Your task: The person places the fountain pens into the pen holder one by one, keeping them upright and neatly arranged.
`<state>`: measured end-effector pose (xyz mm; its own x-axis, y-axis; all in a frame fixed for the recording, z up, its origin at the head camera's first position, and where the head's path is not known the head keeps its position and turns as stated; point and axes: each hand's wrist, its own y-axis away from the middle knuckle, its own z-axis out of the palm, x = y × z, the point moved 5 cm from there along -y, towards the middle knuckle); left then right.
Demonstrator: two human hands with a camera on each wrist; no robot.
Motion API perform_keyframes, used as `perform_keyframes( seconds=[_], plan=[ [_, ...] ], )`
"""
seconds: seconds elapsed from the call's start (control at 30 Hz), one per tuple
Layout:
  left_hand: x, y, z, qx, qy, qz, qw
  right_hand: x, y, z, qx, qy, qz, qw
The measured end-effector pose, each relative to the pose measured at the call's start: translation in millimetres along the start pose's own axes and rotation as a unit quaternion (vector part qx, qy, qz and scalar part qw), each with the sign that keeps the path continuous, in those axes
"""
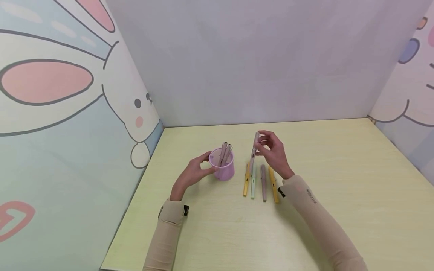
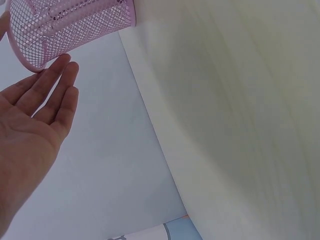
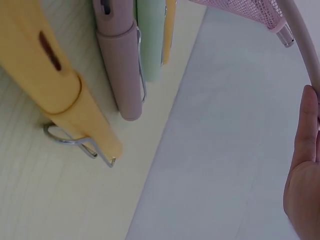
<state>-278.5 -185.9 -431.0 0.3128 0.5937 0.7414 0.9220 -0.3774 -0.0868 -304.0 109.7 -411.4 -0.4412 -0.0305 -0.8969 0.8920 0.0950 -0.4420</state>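
A pink mesh cup stands on the pale yellow table with two light pens upright in it. My left hand lies against the cup's left side; in the left wrist view its straight fingers touch the cup. My right hand pinches a pale pink pen near its top and holds it upright above the table, right of the cup. Below it lie a yellow pen, a green pen, a mauve pen and another yellow pen.
Cartoon-printed walls close the table at the left and right, and a plain grey wall stands at the back. The lying pens show close up in the right wrist view, clips toward the camera, led by a yellow pen.
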Motion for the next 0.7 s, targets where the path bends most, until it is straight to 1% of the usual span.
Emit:
perform_keyframes(
  seconds=[0.37, 0.7],
  plan=[
    [0.6, -0.3, 1.0, -0.004, 0.006, -0.004, 1.0, -8, -6, 12, 0.01, -0.032, -0.022, 0.999],
    [-0.2, -0.7, 1.6, -0.004, 0.004, -0.005, 1.0, -10, -13, 23, 0.02, -0.061, -0.042, 0.997]
  ],
)
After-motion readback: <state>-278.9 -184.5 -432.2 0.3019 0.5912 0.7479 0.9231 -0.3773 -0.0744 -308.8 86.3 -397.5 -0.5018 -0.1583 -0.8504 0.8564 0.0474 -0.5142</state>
